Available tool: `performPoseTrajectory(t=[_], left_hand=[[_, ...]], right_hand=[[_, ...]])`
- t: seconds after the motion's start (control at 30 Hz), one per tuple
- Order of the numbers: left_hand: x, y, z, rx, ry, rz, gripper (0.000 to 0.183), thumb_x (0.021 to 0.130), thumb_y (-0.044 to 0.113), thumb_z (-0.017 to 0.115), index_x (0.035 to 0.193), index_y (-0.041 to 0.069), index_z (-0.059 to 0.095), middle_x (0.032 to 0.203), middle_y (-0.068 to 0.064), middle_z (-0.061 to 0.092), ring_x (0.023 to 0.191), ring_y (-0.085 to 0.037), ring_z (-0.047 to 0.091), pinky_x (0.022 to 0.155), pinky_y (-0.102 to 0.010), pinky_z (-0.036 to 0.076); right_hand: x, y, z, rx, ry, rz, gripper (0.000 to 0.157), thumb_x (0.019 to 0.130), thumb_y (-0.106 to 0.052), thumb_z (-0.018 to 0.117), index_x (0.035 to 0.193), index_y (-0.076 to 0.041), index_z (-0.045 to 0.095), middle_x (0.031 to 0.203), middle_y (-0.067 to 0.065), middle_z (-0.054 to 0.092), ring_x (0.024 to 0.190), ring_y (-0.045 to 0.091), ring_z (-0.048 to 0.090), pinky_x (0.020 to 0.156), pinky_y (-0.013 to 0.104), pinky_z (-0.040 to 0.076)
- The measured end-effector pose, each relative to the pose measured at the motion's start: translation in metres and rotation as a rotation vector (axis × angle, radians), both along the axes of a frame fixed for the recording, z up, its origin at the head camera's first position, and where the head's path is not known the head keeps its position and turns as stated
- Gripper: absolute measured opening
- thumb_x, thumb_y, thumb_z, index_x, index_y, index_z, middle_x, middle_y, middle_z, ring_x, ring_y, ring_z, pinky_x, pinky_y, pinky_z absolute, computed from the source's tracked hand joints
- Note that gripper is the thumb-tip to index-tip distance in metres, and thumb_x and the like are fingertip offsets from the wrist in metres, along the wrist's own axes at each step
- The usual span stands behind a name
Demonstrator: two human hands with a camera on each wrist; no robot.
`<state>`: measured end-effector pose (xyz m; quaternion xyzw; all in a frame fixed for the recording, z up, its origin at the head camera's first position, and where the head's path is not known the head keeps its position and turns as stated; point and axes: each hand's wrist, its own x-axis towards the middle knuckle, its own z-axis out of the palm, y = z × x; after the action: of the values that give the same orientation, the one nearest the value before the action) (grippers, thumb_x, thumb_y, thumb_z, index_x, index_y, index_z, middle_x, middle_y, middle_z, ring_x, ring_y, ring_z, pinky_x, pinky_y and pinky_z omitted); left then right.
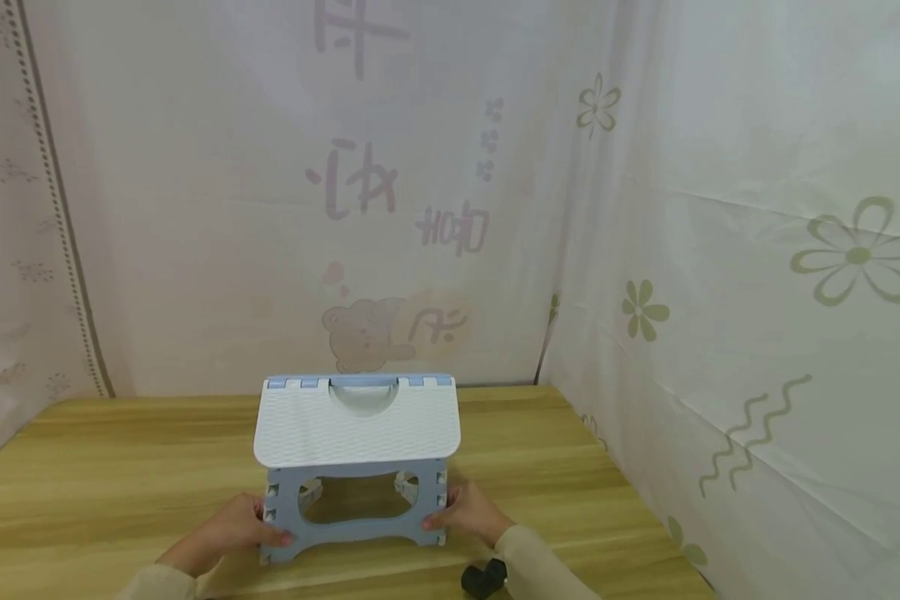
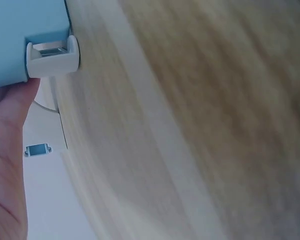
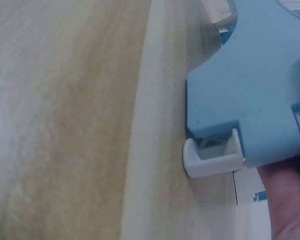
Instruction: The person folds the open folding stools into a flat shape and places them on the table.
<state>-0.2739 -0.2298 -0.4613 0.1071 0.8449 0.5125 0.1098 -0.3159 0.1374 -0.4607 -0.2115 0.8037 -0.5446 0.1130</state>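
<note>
Reaching in from the near edge, 2 beige sleeves (image 1: 547,571) lead to the hands, and a small black object (image 1: 482,579) lies just beside the right sleeve. The left hand (image 1: 232,529) pinches the left side of a folding stool (image 1: 356,433) at its blue leg panel (image 1: 360,532), thumb across the front face. The right hand (image 1: 471,510) pinches the panel's right side, its thumb also in front; the fingers behind are mostly hidden. The folding stool is upright on the wood-grain table (image 1: 585,483), left of the table's middle line to the eye. Its white textured top panel (image 1: 356,437) slopes down toward the person. Beyond the table hangs a pale printed cloth (image 1: 195,208) bearing 1 bear (image 1: 360,337); a flowered cloth (image 1: 720,250) hangs at the right.
</note>
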Motion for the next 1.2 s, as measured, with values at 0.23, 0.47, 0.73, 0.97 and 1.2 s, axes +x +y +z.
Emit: performPoseTrajectory(t=[0.23, 0.47, 0.73, 0.97, 1.2], left_hand=[[0.001, 0.0, -0.001, 0.016, -0.007, -0.01, 0.028, 0.077, 0.01, 0.079, 0.093, -0.011, 0.068, 0.087, -0.013, 0.073, 0.078, -0.014, 0.065, 0.07, -0.029, 0.052], [0.001, -0.001, 0.0, 0.042, -0.015, -0.029, 0.032, 0.077, 0.011, 0.08, 0.095, -0.013, 0.067, 0.089, -0.016, 0.073, 0.079, -0.016, 0.067, 0.071, -0.029, 0.054], [0.0, -0.002, -0.002, 0.067, -0.012, -0.056, 0.033, 0.077, 0.01, 0.079, 0.096, -0.014, 0.067, 0.089, -0.015, 0.073, 0.079, -0.014, 0.065, 0.069, -0.028, 0.052], [-0.001, -0.001, -0.002, 0.072, -0.019, -0.051, 0.032, 0.078, 0.008, 0.078, 0.097, -0.015, 0.067, 0.09, -0.014, 0.074, 0.079, -0.011, 0.064, 0.069, -0.028, 0.052], [-0.001, -0.001, -0.001, 0.061, -0.011, -0.051, 0.03, 0.078, 0.006, 0.077, 0.097, -0.015, 0.066, 0.09, -0.016, 0.073, 0.079, -0.012, 0.064, 0.069, -0.028, 0.052]], right_hand=[[-0.001, 0.0, -0.002, 0.006, 0.02, 0.0, 0.021, 0.073, 0.002, 0.08, 0.09, 0.011, 0.071, 0.083, 0.02, 0.073, 0.072, 0.011, 0.068, 0.068, 0.023, 0.054], [0.001, -0.003, -0.002, 0.017, 0.019, -0.018, 0.02, 0.073, 0.004, 0.078, 0.089, 0.013, 0.07, 0.083, 0.022, 0.072, 0.072, 0.01, 0.067, 0.068, 0.023, 0.053], [0.014, -0.005, 0.017, 0.012, 0.025, -0.011, 0.02, 0.075, 0.005, 0.077, 0.09, 0.014, 0.069, 0.083, 0.023, 0.072, 0.072, 0.011, 0.068, 0.069, 0.023, 0.053], [0.0, -0.002, -0.001, 0.026, 0.02, -0.027, 0.021, 0.074, 0.006, 0.077, 0.092, 0.014, 0.069, 0.085, 0.023, 0.072, 0.073, 0.011, 0.068, 0.071, 0.023, 0.053], [-0.002, -0.001, -0.005, 0.01, 0.006, -0.027, 0.021, 0.073, 0.004, 0.078, 0.092, 0.012, 0.07, 0.085, 0.022, 0.072, 0.074, 0.014, 0.069, 0.072, 0.024, 0.053]])
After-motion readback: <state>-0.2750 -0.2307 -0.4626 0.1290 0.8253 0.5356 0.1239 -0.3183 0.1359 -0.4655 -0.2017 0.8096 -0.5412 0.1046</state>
